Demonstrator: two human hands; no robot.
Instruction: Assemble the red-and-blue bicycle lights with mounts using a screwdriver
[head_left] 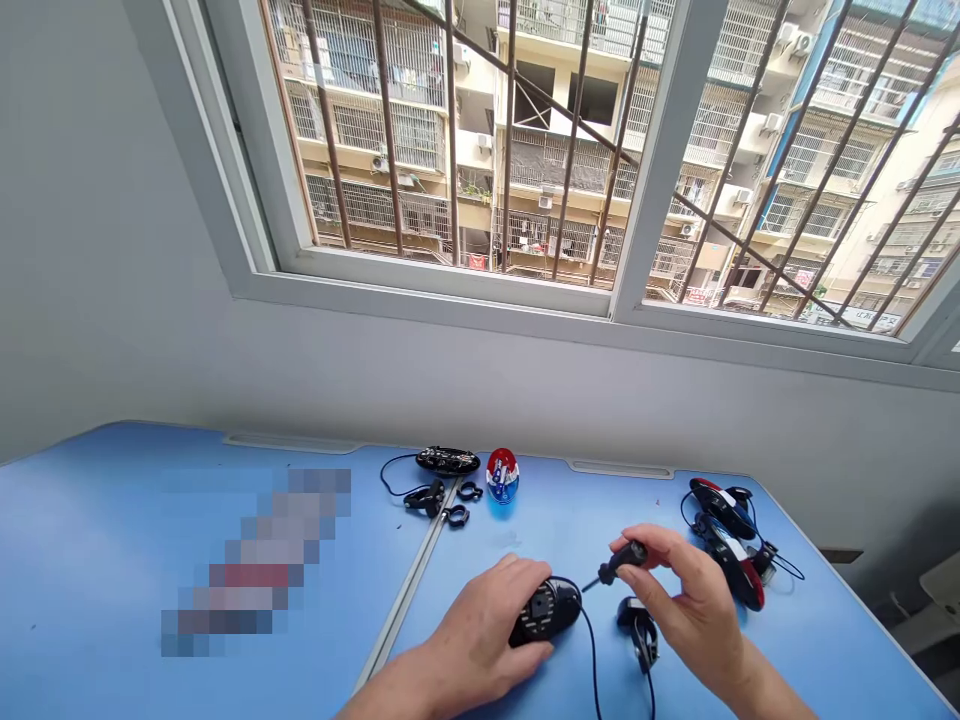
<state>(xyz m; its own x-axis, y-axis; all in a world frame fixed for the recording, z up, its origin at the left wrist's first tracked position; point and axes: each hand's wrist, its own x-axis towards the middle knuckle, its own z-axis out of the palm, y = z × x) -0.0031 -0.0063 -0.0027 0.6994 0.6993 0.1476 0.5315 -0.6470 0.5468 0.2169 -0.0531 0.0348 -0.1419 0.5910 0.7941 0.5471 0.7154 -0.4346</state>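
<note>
My left hand (491, 625) is wrapped round a black oval device (551, 608) with a cable, which rests on the blue table. Between thumb and fingers of my right hand (686, 600) is a small black-handled screwdriver (624, 562). Its thin shaft points left, its tip at or close to the device's right end; contact cannot be made out. Below the screwdriver lies a black clamp-like part (639, 630), and a cable runs from it toward the table's front.
Behind my hands are another black oval device (448, 461), a black bracket (426, 498), two black rings (457, 515) and a red-and-blue egg-shaped container (502, 475). Red-and-black devices with cables (731, 550) lie at the right. A blurred patch covers the left of the table (82, 560). A barred window is behind.
</note>
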